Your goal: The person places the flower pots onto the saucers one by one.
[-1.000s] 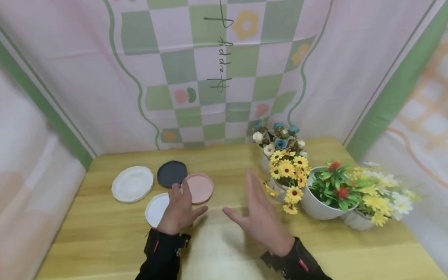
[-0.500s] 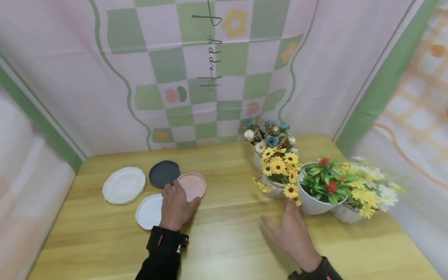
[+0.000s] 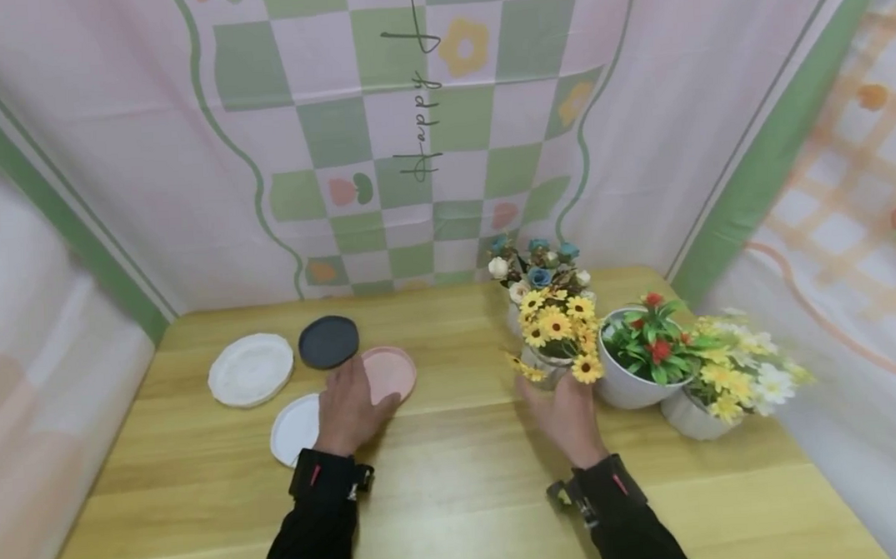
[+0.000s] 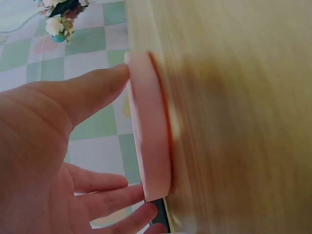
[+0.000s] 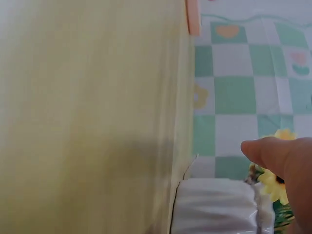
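Observation:
My left hand [image 3: 348, 409] reaches over the pink plate [image 3: 394, 373], which lies flat on the table. In the left wrist view the thumb touches one end of the plate's rim [image 4: 148, 131] and the fairly straight fingers meet the other end. My right hand [image 3: 566, 412] spreads around the front of a small white pot [image 3: 544, 369] of yellow daisies [image 3: 555, 323]. Its thumb stands apart from the pot in the right wrist view; the other fingers are mostly hidden there. Near the left hand lie a dark plate [image 3: 329, 341] and a small white plate [image 3: 293, 430].
A larger white plate [image 3: 251, 370] lies at the far left. Behind the daisies stands a pot of blue and white flowers [image 3: 541, 275]. To the right are a white pot [image 3: 633, 388] with red flowers and a pot of pale yellow flowers [image 3: 730, 388]. A patterned cloth [image 3: 405, 148] hangs behind.
My right hand has moved right and forward to the daisy pot. The left hand has come down to the pink plate's rim. The red-flower pot has shifted slightly back.

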Motion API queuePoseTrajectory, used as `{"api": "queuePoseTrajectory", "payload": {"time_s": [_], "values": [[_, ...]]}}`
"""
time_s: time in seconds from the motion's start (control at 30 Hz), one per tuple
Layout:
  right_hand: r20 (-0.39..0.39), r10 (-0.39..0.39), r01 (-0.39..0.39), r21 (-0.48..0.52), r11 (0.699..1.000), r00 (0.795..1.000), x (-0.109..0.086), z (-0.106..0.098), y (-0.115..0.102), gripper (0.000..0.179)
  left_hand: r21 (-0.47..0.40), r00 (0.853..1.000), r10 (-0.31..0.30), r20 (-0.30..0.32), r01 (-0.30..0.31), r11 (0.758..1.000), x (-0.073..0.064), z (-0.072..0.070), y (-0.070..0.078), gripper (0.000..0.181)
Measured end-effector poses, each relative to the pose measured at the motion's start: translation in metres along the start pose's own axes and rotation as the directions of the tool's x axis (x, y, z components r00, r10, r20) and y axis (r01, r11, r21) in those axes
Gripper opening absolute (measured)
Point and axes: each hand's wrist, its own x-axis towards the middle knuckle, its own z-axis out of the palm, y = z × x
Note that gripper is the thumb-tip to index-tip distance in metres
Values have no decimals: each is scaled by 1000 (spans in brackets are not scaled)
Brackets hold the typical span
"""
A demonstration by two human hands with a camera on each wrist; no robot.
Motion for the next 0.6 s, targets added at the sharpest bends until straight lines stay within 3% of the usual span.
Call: {"api": "queuePoseTrajectory", "payload": {"time_s": [0.1,0.23,0.4,0.6], "values": [[-33,96,-96,25,995,995,10,-1,1,77,-43,999,23,27,-22,999,-2,-4,1,92],[-83,170,-168,38,985,982,22,0,7,84,-107,997,66,44,-61,992,-5,-6,-1,90],[-48,251,-252,-19,968,967,27,-3,12,83,-170,993,85,83,-70,983,-7,-9,-4,93],[-25,256,-257,-72,964,966,28,-5,10,77,-155,990,103,101,-87,984,-5,-12,-5,96]]}}
